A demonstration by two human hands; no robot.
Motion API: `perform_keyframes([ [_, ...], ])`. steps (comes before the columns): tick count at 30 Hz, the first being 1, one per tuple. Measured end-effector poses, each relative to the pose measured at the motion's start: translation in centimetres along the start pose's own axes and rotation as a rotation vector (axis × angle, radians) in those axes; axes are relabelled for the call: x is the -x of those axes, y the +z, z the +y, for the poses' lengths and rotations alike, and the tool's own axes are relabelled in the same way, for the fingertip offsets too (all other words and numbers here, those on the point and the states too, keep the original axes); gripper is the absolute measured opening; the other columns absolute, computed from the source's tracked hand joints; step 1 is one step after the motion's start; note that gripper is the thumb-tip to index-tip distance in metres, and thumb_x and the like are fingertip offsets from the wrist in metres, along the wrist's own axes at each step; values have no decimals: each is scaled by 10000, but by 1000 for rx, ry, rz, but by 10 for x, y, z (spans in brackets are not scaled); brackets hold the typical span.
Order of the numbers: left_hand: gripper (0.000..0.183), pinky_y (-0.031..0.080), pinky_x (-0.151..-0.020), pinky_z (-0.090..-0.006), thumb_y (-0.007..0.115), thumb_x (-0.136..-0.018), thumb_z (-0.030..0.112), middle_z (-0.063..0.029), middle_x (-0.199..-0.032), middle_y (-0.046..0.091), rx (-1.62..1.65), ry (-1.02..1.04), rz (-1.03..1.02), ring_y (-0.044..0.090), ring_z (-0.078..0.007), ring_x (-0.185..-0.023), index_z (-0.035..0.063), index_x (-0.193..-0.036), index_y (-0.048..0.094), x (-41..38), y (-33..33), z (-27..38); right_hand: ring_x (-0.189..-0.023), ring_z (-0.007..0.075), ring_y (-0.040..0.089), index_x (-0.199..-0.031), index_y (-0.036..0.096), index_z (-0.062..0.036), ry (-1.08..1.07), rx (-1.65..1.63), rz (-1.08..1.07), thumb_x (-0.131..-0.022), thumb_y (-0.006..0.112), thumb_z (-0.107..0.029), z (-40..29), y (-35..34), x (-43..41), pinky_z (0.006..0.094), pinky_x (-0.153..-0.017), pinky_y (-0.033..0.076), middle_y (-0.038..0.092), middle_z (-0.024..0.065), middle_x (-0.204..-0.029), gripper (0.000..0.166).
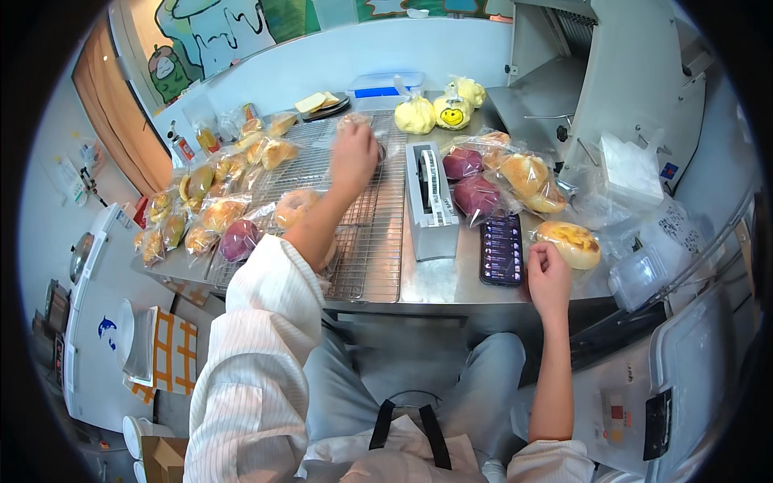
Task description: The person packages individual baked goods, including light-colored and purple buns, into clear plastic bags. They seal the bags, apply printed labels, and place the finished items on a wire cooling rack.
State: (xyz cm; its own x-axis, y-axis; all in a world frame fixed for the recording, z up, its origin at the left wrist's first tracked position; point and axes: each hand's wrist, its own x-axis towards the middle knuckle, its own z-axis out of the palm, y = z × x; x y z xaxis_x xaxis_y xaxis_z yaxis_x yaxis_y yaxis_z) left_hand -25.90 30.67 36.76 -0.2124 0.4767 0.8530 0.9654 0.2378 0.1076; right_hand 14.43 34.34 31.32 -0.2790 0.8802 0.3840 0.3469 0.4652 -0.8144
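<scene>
My left hand reaches over the wire cooling rack, fingers pointing down. A bagged bread lies just beyond its fingertips, and a dark item shows partly beneath the hand. Whether the fingers grip either one is hidden. A bagged ring-shaped bread is on the rack beside my left forearm. My right hand, fingers curled, rests against the near left side of a golden-topped bread roll; any hold on it or its wrapping is unclear. Left of that hand lies a lit smartphone.
A grey tape bag sealer stands right of the rack. Bagged breads crowd the left; purple buns and more loaves sit right. Yellow bagged balls and a lidded plastic box are behind. White bags occupy the right side.
</scene>
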Motion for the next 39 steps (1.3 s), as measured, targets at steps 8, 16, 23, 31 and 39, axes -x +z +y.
perform_keyframes([
  [8,177,464,-728,-435,549,-953,174,-195,-895,603,265,-211,100,591,-360,-810,-4,-953,548,-49,-48,-64,-593,222,610,-919,631,-2,-21,47,25,-889,588,-77,-6,4,1,343,-596,477,645,110,-693,91],
  [16,180,460,-646,-362,536,-987,172,-131,-795,578,285,-141,52,560,-221,-694,-7,-980,513,-70,-129,-52,-552,177,568,-914,634,-6,-66,9,92,-898,589,-61,-7,3,6,322,-554,446,592,82,-634,73],
  [23,162,460,-562,-233,492,-1031,210,-23,-812,531,654,-147,-4,524,-78,-680,49,-1028,473,-57,-218,8,-668,81,587,-988,625,3,-167,-354,107,-957,554,-57,-58,11,35,218,-603,442,608,19,-772,97],
  [31,95,435,-561,-268,496,-1001,121,-42,-777,525,943,-342,26,527,-102,-655,27,-998,488,29,-251,106,-1129,233,542,-1387,378,21,-170,-641,-213,-879,706,-391,-170,61,97,372,-991,419,565,147,-1242,731],
  [39,126,479,-676,-311,607,-907,60,-116,-923,584,893,-127,6,583,-238,-769,12,-1018,574,142,-267,187,-1175,228,520,-1357,425,-29,194,-1004,-537,-934,505,-578,-125,72,170,377,-1016,415,541,118,-1241,698],
])
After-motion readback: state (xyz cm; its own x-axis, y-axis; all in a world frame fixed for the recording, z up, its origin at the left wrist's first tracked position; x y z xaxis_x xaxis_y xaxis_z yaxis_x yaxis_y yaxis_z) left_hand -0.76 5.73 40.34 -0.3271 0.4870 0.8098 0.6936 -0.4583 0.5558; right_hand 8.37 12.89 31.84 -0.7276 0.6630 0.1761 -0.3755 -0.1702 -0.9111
